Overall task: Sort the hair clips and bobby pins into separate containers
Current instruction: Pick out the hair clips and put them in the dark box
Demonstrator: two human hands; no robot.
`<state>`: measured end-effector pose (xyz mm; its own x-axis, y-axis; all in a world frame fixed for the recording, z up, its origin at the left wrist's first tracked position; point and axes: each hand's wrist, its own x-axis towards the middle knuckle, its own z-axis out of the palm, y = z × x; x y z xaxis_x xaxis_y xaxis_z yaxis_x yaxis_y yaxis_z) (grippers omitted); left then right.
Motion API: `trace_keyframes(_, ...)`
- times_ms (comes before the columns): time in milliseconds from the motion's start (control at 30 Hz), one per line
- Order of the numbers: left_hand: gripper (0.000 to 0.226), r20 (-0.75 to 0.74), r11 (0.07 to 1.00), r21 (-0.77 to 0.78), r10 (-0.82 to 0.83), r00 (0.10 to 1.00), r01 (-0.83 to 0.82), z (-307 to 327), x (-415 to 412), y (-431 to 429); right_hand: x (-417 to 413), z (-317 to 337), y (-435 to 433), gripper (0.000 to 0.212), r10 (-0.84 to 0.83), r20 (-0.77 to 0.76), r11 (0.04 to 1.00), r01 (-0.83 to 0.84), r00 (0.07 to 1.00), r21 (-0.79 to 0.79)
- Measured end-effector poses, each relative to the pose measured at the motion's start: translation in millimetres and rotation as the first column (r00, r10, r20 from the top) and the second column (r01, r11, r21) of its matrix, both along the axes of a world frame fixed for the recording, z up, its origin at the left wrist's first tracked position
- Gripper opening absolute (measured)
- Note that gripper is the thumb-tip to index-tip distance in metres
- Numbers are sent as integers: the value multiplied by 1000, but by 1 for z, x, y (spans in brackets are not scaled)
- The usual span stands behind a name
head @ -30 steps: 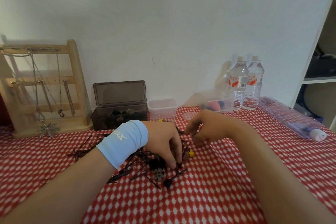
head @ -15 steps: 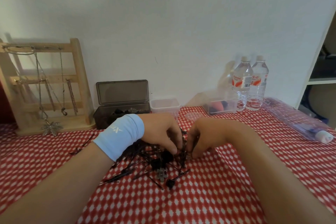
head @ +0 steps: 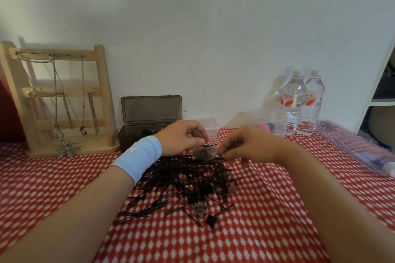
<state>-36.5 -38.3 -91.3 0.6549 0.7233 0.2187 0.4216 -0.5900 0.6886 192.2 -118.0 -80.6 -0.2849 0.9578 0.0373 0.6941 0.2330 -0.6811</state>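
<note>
The left hand (head: 181, 136) fingers pinch one bobby pin (head: 210, 145) above the pile (head: 181, 179) on the desk (head: 256, 230). Its long axis lies level, pointing toward the right hand (head: 245, 145), whose fingers are curled; whether they grip anything cannot be told.

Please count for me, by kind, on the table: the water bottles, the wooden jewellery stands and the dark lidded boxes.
Clear plastic water bottles: 2
Wooden jewellery stand: 1
Dark translucent plastic box with open lid: 1
Total: 4
</note>
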Motion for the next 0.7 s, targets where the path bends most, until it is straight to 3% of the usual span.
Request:
trace_keyframes(133,5,-76,997,-47,-65,995,61,4,-3,0,-4,5,11,16,-48,18,998,47,999,40)
trace_keyframes(300,4,149,939,196,255,955,-281,-3,3,10,-21,8,37,19,-188,-21,954,188,982,232)
trace_keyframes(467,4,163,917,200,315,935,-344,-17,7,13,-34,4,56,48,-194,36,953,179,980,246)
trace_keyframes(600,5,147,921,193,315,937,-340,-22,12,14,-27,1,54,18,-259,47,925,234,965,299)
trace_keyframes(700,9,48,931,207,298,954,-301,-26,16,13,-24,-6,49,11,-240,138,950,203,961,237)
